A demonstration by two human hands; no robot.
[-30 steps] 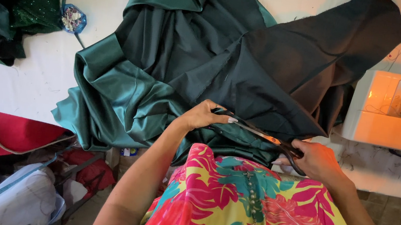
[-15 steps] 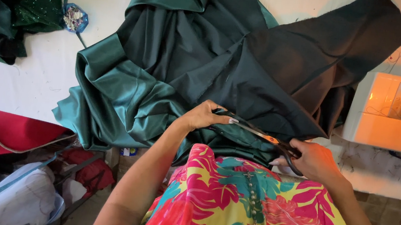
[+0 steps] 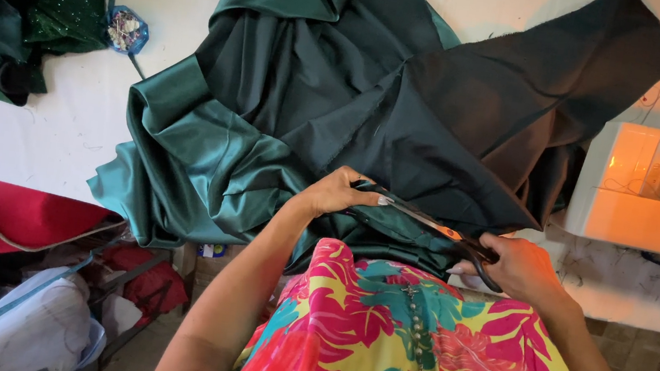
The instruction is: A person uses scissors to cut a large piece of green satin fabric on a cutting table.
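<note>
Bright daylight; orange glare at right; edges bent.

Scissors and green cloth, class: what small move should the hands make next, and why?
Probably close the scissors for one short snip. Their blades lie across the dark green fabric at the near table edge, the right hand grips the handles, and the left hand pins the cloth beside the blade tips. Whether the blades are open cannot be told.

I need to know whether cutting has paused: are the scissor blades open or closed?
Nearly closed: the scissors show as one thin line across the green fabric, held by the right hand; the left hand steadies the cloth.
</note>
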